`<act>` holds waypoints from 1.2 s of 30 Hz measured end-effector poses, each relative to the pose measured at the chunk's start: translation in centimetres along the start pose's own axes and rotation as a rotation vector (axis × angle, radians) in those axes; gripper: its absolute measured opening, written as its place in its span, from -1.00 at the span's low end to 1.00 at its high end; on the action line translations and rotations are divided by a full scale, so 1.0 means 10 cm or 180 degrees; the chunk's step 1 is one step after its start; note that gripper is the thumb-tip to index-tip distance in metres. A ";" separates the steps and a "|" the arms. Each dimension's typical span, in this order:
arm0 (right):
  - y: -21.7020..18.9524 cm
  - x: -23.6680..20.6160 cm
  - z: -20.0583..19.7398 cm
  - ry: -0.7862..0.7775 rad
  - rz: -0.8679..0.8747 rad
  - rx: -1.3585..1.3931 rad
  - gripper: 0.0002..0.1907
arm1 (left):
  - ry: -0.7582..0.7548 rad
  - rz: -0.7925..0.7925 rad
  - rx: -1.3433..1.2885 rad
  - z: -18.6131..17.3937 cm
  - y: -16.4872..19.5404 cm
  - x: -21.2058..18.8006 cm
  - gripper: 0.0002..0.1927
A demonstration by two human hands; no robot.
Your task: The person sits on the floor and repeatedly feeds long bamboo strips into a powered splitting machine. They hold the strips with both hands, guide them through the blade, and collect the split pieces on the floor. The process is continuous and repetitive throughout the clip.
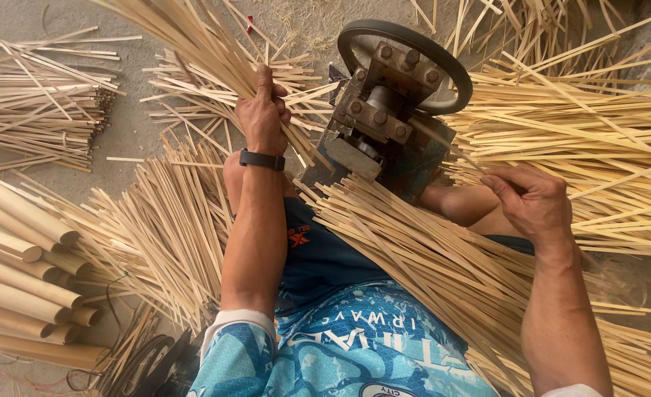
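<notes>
Bamboo strips point(414, 250) lie fanned across the person's lap at the middle of the frame. Left hand point(264, 117), upper centre, is closed around a bundle of strips point(193, 44) slanting to the upper left. Right hand point(533, 202), at right, pinches a single thin strip point(461, 158) beside the metal machine point(388, 110). Bamboo tubes point(16, 272) are stacked at lower left.

Blocked straight ahead by rusty bolted metal machine with black wheel rim point(395, 88). Hemmed in right by heaped pale split bamboo strips point(583, 140), left by fanned strip pile point(171, 220) and stacked round bamboo tubes point(16, 272). Open only over bare grey concrete floor point(130, 125) between far-left tied strip bundle point(38, 110) and fanned pile.
</notes>
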State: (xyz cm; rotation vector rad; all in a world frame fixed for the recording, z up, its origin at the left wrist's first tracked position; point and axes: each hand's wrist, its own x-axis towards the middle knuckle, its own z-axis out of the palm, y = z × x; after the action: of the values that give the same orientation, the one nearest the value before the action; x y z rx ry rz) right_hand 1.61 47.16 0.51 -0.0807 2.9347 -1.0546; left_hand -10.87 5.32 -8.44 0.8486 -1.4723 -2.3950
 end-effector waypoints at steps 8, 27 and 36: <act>-0.05 0.18 0.24 -0.0038 -0.0564 0.0024 -0.86 | -0.0402 -0.0023 0.0497 0.14 0.11 -0.21 -0.50; -0.17 0.26 0.36 -0.0420 -0.0037 0.0005 -0.85 | -0.1001 0.0009 0.0386 0.30 0.09 -0.24 -0.60; -0.19 -0.11 0.68 -0.0836 0.0250 0.0266 -0.70 | -0.1375 0.0177 0.0661 0.16 0.37 0.19 -0.59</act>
State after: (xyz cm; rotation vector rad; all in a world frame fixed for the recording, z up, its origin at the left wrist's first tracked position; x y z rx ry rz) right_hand 3.01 41.38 -3.51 -0.0936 2.6357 -1.0637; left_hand -13.77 3.92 -5.33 0.3250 -1.8946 -2.5215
